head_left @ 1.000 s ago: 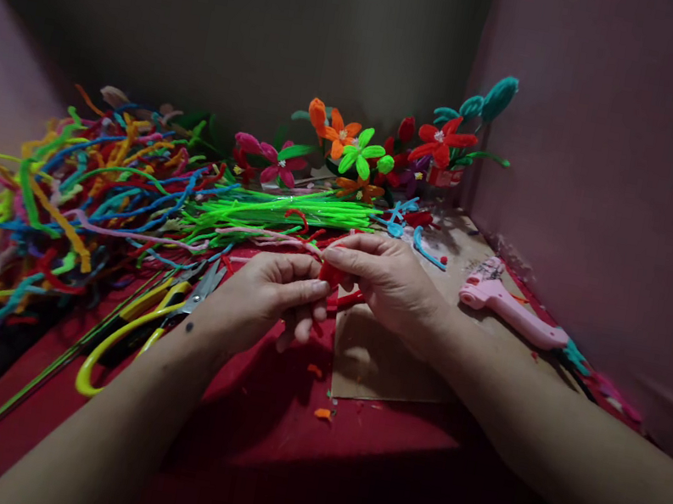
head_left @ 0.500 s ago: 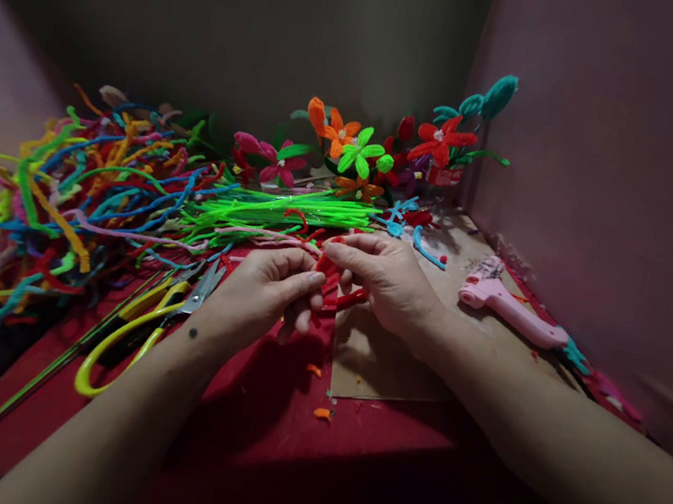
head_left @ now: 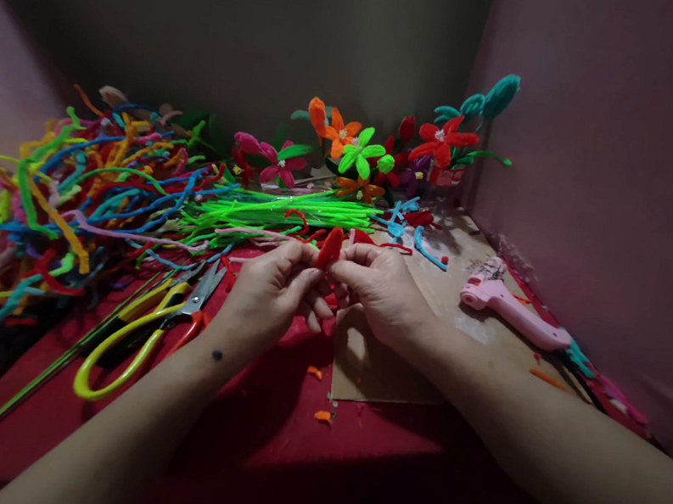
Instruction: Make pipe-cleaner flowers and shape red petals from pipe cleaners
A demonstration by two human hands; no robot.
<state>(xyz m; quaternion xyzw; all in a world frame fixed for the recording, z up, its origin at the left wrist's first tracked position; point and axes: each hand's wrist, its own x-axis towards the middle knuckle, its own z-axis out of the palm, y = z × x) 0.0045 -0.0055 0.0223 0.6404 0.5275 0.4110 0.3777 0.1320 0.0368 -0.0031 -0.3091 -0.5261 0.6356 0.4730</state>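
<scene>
Between my two hands is a red fuzzy petal-shaped piece (head_left: pixel 330 249), standing upright with a rounded tip. My left hand (head_left: pixel 280 284) pinches its lower left side between thumb and fingers. From the right, my right hand (head_left: pixel 378 283) has thumb and fingertips closed on its lower edge. Fingers cover the bottom of the piece. Just behind the hands lies a bundle of bright green pipe cleaners (head_left: pixel 291 212). Scissors with yellow and orange handles (head_left: pixel 152 333) rest left of my left hand, partly behind the wrist.
A heap of mixed-colour pipe cleaners (head_left: pixel 80 200) fills the left. Fuzzy flowers (head_left: pixel 362 153) stand at the back. A pink glue gun (head_left: pixel 513 310) lies at the right on a brown board (head_left: pixel 381 371). Orange scraps (head_left: pixel 323 416) dot the red cloth (head_left: pixel 278 449).
The red piece has turned upright, its rounded tip now showing above the fingers. My right hand has shifted slightly down, and my left wrist has moved right, uncovering the scissors' orange handle.
</scene>
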